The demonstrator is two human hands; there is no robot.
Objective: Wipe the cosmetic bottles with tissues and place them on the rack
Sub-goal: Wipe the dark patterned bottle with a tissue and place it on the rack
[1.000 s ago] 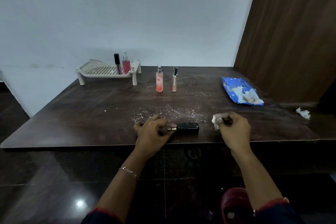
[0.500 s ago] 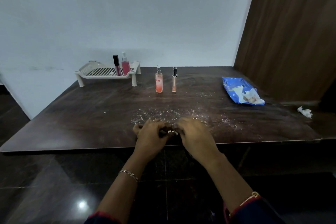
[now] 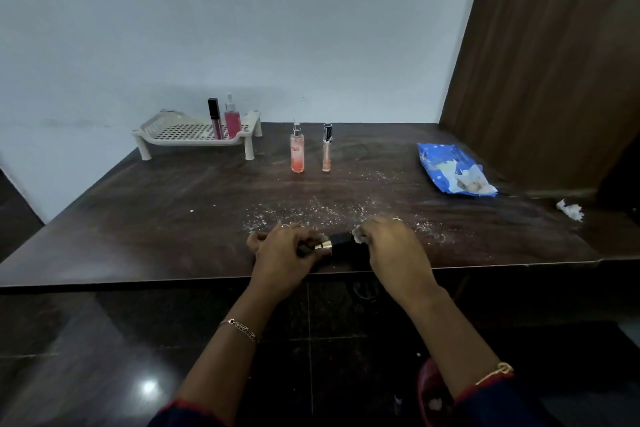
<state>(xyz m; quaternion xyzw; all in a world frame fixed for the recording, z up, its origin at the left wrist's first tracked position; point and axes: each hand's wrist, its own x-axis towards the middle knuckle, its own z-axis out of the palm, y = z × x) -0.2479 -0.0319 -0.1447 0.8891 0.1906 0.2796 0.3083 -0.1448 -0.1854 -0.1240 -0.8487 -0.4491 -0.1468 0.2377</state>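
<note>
The left hand lies knuckles-up by the table's near edge, its fingers curled round one end of a black rectangular bottle with a gold collar. The bottle lies on its side between both hands. The right hand, also knuckles-up, pinches a crumpled white tissue against the bottle's other end. Beyond the hands, white crumbs fleck the dark wooden table. Far ahead of the left hand stands a white perforated plastic rack, against a pale wall.
</note>
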